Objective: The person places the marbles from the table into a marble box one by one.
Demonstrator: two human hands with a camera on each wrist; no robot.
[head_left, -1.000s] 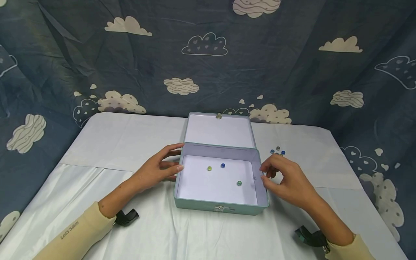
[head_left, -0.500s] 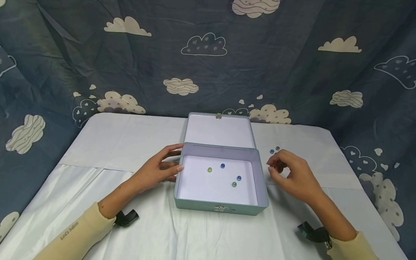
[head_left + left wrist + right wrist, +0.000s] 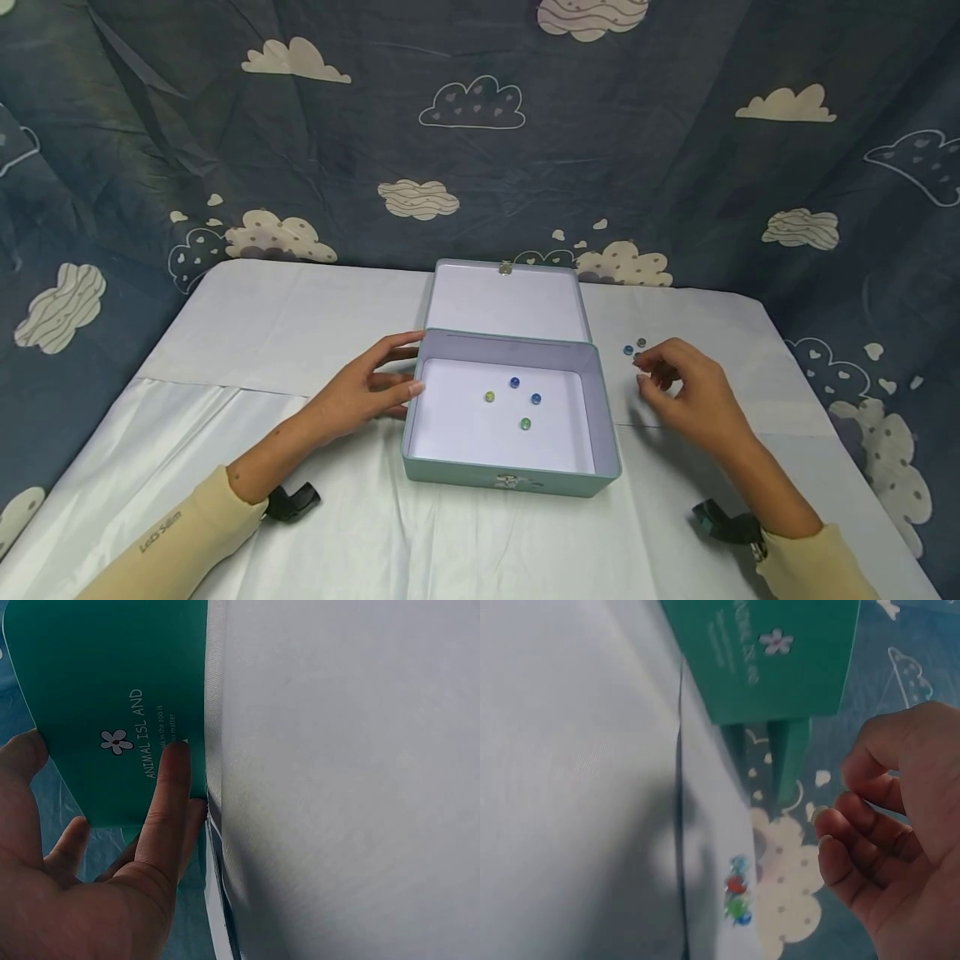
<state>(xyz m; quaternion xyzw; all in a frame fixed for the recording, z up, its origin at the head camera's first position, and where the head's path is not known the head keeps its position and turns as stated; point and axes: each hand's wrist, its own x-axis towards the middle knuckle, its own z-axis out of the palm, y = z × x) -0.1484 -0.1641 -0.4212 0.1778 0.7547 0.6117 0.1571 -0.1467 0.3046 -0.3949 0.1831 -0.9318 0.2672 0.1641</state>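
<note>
A green metal box stands with its lid laid back. Several glass marbles lie on its white floor: a yellow-green marble, a green marble and two blue ones. My left hand rests against the box's left side, its fingers extended along the wall in the left wrist view. Right of the box, my right hand hovers close to a small group of marbles on the cloth. Its fingers are loosely bent with nothing between them. The hand hides part of that group in the head view.
A white cloth covers the table. Behind the box hangs a dark blue curtain with cloud prints. A black wrist device is worn on the left arm, another device on the right.
My right hand has moved from the box's right rim out toward the loose marbles. A blue marble now lies in the box, and the green one has rolled left. The left hand has stayed put.
</note>
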